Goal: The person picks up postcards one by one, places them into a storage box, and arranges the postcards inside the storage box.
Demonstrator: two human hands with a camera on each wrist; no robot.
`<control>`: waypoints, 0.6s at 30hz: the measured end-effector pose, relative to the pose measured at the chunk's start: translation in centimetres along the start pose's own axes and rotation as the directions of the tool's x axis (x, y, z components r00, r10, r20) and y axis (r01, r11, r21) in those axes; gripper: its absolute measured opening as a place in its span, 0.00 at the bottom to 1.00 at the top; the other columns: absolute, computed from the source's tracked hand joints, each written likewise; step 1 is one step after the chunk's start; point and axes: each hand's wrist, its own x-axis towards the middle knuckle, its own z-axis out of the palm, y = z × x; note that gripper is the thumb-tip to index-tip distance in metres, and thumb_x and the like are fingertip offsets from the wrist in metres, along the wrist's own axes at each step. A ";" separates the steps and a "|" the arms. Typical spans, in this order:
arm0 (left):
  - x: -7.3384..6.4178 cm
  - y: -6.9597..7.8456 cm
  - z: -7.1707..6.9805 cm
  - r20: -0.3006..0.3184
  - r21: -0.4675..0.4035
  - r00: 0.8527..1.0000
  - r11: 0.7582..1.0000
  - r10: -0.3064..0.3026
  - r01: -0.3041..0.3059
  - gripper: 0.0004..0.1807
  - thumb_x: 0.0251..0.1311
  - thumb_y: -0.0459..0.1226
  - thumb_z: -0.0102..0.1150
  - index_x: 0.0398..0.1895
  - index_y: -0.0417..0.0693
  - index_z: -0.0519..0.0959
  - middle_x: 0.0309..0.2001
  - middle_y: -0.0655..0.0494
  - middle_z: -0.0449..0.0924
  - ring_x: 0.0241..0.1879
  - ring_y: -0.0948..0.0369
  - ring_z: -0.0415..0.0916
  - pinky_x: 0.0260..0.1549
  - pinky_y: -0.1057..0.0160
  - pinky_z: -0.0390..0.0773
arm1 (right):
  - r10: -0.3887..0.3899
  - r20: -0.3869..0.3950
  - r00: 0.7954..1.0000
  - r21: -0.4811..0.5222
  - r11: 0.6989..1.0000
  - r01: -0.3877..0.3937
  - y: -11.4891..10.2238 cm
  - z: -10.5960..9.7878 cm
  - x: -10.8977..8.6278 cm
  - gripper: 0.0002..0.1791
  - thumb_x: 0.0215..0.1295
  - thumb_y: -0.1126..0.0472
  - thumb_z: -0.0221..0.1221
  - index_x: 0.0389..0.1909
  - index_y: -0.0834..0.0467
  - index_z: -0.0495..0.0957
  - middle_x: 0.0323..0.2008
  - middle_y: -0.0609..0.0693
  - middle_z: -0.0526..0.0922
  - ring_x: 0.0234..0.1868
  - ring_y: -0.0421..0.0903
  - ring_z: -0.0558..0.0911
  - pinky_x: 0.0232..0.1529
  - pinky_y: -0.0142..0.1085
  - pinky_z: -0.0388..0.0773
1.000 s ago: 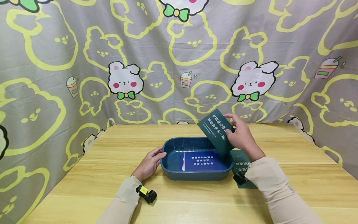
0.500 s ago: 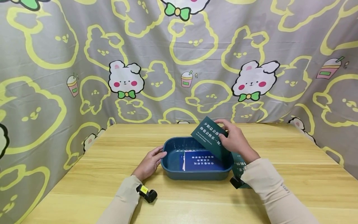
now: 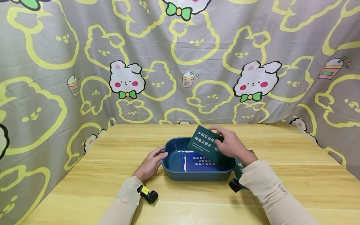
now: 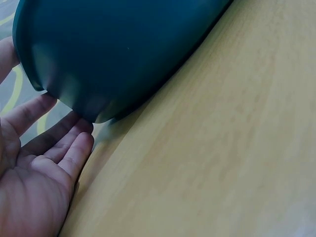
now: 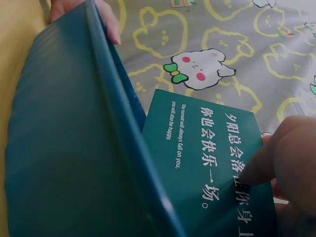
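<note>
A dark teal-blue plastic bin (image 3: 197, 177) with rounded ends stands on the table. My left hand (image 3: 150, 164) holds its left end, the thumb over the rim; in the left wrist view, the fingers (image 4: 76, 153) touch the outer wall. My right hand (image 3: 232, 142) pinches a dark green card (image 3: 203, 144) printed with white lettering, tilted partly inside the bin at its right half. Blue cards (image 3: 201, 161) lie on the bin's floor, with white edges showing at their left. In the right wrist view, the bin's wall hides the green card's lower part.
Another green card (image 3: 239, 168) lies on the table right of the bin, mostly hidden by my right sleeve (image 3: 264, 179). The light wooden table (image 3: 180, 206) ends at a patterned grey curtain (image 3: 157, 112) behind.
My right hand has moved left and down with the green card, bringing it lower over the bin and turning it flatter. The left hand has stayed on the bin's end.
</note>
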 end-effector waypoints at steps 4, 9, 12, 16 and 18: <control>0.0 0.0 0.0 0.003 0.001 1.000 1.000 -0.002 0.002 0.31 0.72 0.37 0.48 0.73 0.32 0.53 0.70 0.34 0.55 0.68 0.46 0.57 0.64 0.58 0.64 | -0.028 0.032 0.999 -0.014 0.999 0.029 -0.1 0.5 -0.1 0.24 0.61 0.72 0.53 0.59 0.55 0.74 0.45 0.63 0.82 0.28 0.47 0.79 0.26 0.38 0.78; -0.1 0.1 0.0 0.002 0.002 1.000 1.000 -0.003 0.003 0.31 0.72 0.37 0.48 0.73 0.32 0.53 0.70 0.35 0.55 0.68 0.47 0.58 0.63 0.60 0.65 | -0.040 0.084 0.996 -0.036 0.998 0.043 -0.2 1.2 -0.2 0.24 0.60 0.72 0.53 0.58 0.55 0.76 0.47 0.63 0.81 0.24 0.44 0.78 0.22 0.34 0.72; 0.0 0.1 0.0 0.002 0.005 1.000 1.000 -0.002 0.002 0.31 0.72 0.37 0.48 0.73 0.32 0.54 0.70 0.35 0.55 0.68 0.47 0.58 0.63 0.60 0.66 | -0.031 0.118 0.993 -0.057 0.998 0.038 -0.4 1.6 -0.3 0.25 0.59 0.71 0.53 0.58 0.54 0.77 0.50 0.62 0.80 0.35 0.49 0.79 0.26 0.34 0.72; 0.0 0.1 0.0 0.005 0.007 1.000 1.000 0.003 -0.003 0.31 0.72 0.37 0.48 0.72 0.32 0.53 0.70 0.34 0.55 0.68 0.46 0.57 0.63 0.58 0.65 | -0.016 0.165 0.986 -0.072 0.997 0.028 -0.6 2.1 -0.4 0.26 0.59 0.71 0.53 0.59 0.53 0.77 0.54 0.62 0.78 0.45 0.53 0.78 0.22 0.34 0.69; -0.1 0.1 0.0 0.002 0.005 1.000 1.000 0.005 -0.005 0.32 0.72 0.37 0.48 0.72 0.32 0.53 0.70 0.34 0.55 0.68 0.46 0.57 0.63 0.59 0.65 | -0.029 0.181 0.983 -0.093 0.995 0.046 -0.5 2.4 -0.5 0.27 0.59 0.72 0.53 0.59 0.52 0.77 0.54 0.61 0.79 0.44 0.53 0.79 0.19 0.33 0.67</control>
